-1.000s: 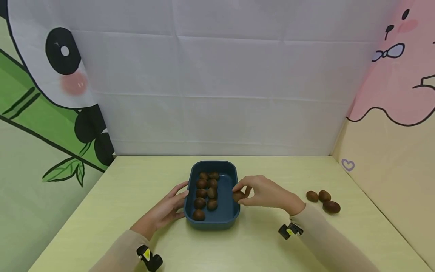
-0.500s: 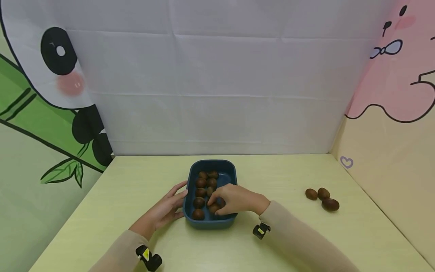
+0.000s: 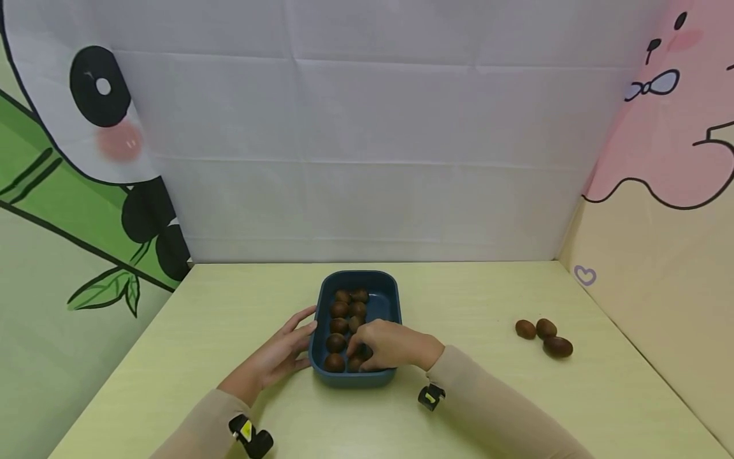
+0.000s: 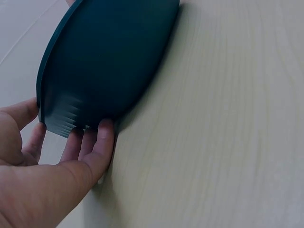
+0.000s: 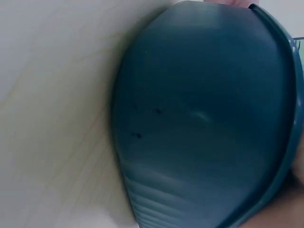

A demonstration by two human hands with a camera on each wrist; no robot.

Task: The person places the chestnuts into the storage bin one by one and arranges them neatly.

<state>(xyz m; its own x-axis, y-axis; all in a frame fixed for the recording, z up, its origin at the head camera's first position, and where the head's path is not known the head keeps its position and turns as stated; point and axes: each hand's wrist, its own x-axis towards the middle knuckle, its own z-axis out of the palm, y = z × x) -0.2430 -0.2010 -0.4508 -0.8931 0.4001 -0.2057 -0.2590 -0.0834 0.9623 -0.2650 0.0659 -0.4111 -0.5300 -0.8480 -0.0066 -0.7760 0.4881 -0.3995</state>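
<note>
A dark blue rectangular box point(image 3: 359, 380) holds two lengthwise rows of brown chestnuts point(image 3: 339, 326). My right hand point(image 3: 391, 345) reaches over its right side, and thumb and fingers pinch a chestnut point(image 3: 355, 363) low in the front of the box, beside the last one of the left row. Part of that chestnut is hidden by the fingers. My left hand point(image 3: 278, 357) rests its fingertips against the box's left outer wall, as the left wrist view also shows with the fingers point(image 4: 100, 147) on the wall. In the right wrist view the box wall covers most of the right hand.
Three loose chestnuts point(image 3: 545, 336) lie together on the pale wooden table point(image 3: 470, 293), well to the right of the box. A white cloth screen point(image 3: 373, 159) stands along the table's back edge, with printed panels on both sides.
The right hand has carried a chestnut from above the box's right rim leftward into the box, then slightly down toward its front. The left hand has stayed against the wall.
</note>
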